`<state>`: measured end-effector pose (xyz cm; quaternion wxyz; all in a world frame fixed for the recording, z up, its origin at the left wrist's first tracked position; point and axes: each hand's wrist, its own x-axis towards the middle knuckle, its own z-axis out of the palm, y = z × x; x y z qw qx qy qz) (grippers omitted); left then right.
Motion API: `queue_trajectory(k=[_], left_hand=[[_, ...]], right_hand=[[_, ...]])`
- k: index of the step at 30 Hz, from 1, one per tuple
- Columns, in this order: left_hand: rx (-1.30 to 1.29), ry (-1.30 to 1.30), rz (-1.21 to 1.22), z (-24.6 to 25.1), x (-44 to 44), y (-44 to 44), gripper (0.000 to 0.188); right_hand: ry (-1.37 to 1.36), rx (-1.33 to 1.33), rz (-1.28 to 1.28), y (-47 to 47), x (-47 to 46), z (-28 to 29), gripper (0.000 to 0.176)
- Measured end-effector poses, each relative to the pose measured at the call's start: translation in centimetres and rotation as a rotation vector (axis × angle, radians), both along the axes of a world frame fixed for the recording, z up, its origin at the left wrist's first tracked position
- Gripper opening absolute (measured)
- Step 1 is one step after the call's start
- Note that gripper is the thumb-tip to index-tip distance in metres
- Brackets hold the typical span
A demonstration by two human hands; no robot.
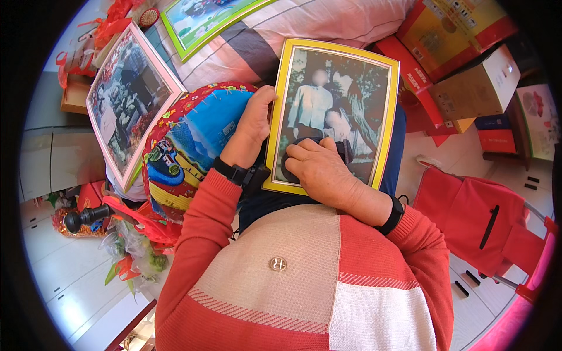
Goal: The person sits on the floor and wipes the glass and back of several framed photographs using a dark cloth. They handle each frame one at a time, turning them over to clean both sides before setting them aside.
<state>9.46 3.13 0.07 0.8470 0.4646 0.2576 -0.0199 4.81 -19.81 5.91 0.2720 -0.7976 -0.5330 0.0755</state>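
Note:
A yellow picture frame (392,101) rests on my lap, tilted slightly. Behind its glass is an old photograph (303,107) of people outdoors beside a tree trunk. My left hand (258,116) grips the frame's left side, thumb at the front edge. Under my right hand (322,169) a dark cloth (346,151) is bunched and pressed on the lower part of the photo; the palm hides most of it. Left of the frame lies a patchwork cushion (206,123) with blue and red fabric, next to my left forearm.
A pink-framed group photo (131,105) leans at the left. Beyond, a green-framed picture (206,24) lies on a striped bedspread (285,22). Stacked cardboard boxes (470,87) fill the upper right. A red fabric cart bag (465,215) stands at the right, plastic bags (136,254) lower left.

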Motion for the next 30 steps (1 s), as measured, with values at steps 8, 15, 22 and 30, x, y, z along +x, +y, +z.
queue_trajectory(k=[8, 15, 22, 30], left_hand=[[0.044, -0.028, -0.02, 0.0, 0.0, 0.0, 0.009], [0.023, -0.036, -0.033, -0.7, 0.2, 0.5, 0.009], [0.02, 0.011, -0.022, 0.3, 0.2, -0.3, 0.008], [0.027, -0.023, -0.047, 0.2, 0.2, -0.2, 0.02]], right_hand=[[-0.009, -0.004, 0.001, 0.0, -0.1, -0.1, 0.016], [0.014, 0.099, -0.067, 0.1, 2.5, 0.7, 0.019], [-0.018, 0.195, -0.306, 1.1, 9.5, 3.4, 0.027], [-0.012, 0.267, -0.29, 5.7, 13.7, 1.8, 0.041]])
